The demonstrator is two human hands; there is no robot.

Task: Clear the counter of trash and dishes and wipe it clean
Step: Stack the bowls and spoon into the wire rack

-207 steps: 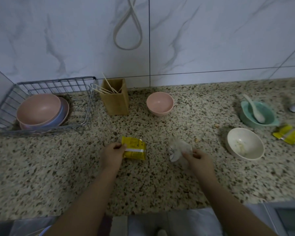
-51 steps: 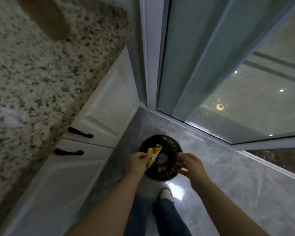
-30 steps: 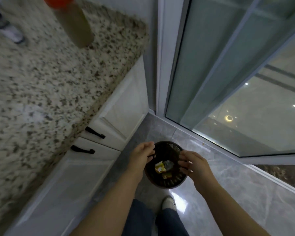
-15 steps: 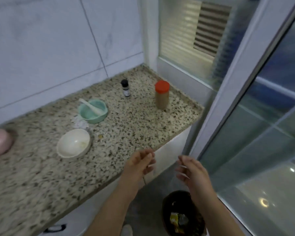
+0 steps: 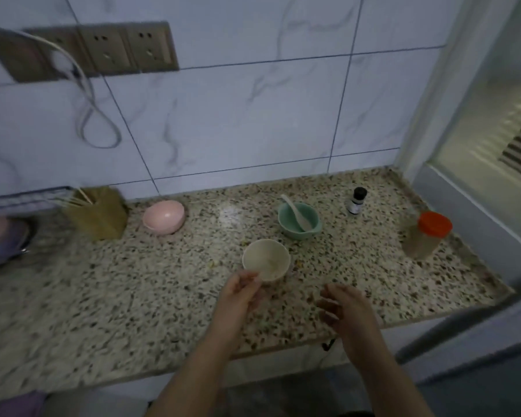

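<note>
Head view: speckled granite counter (image 5: 133, 311) below marble-tiled wall (image 5: 238, 115).

no readable text anywhere here

the small dark-capped bottle (image 5: 355, 201) at the back of the counter (image 5: 103, 311) has a pale label, but it's way too blurry to make out any words.

Both hands, left hand (image 5: 241, 291) and right hand (image 5: 342, 305), hover empty above the counter (image 5: 118, 302) near the cream bowl (image 5: 266, 260).
</note>
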